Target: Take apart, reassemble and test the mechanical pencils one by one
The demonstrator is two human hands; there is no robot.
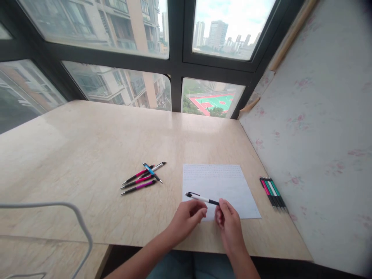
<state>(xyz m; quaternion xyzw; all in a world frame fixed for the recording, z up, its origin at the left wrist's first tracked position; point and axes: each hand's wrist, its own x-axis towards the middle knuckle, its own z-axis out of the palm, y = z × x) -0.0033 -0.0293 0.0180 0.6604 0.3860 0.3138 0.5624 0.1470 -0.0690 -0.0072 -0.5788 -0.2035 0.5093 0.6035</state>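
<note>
My right hand pinches a white ballpoint pen by its black grip end, above a sheet of paper. The pen's clip end points left. Just beneath that end is my left hand, its fingers loosely curled and the thumb apart from them, with nothing visible between. Rows of faint handwriting cover the upper part of the sheet. To the left lies a loose pile of pens, with a blue pen crossing on top and a purple pen nearest me.
Along the right wall several pens lie side by side in a row. A grey-white cable loops over the left front of the marbled tabletop. Dark window frames border the far edge.
</note>
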